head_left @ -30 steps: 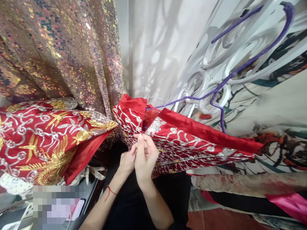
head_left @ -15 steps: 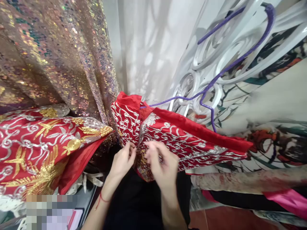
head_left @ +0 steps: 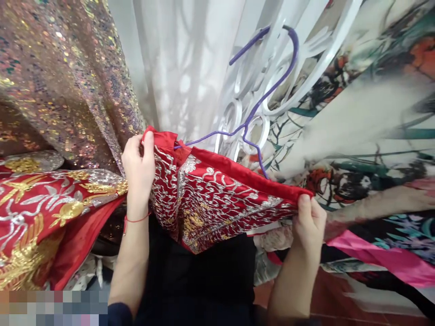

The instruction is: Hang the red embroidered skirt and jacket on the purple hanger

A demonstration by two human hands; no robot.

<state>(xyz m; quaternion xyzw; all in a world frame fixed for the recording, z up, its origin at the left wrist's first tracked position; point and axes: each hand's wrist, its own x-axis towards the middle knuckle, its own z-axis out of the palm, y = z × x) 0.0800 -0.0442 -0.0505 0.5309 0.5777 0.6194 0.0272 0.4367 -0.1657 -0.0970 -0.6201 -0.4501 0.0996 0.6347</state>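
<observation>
A red embroidered skirt [head_left: 220, 199] with silver scrolls and gold patches hangs in front of me from a purple hanger [head_left: 253, 115]. At the left end of its plain red waistband, my left hand [head_left: 137, 160] is closed on the fabric, thumb in front. My right hand [head_left: 310, 219] pinches the right corner of the same waistband. Between the two hands the band is stretched out, sloping down to the right. The hanger's lower part is hidden behind the skirt.
To the left hang a second red garment with gold embroidery [head_left: 74, 208] and a sequinned curtain-like cloth [head_left: 68, 81]. White scrolled metalwork [head_left: 234, 117] stands behind the hanger. Floral fabric [head_left: 356, 136] covers the right side, with a pink cloth [head_left: 374, 256] below.
Both hands have moved from the middle of the skirt out to the two ends of its waistband and gripped them. The skirt and hanger now appear further left in view.
</observation>
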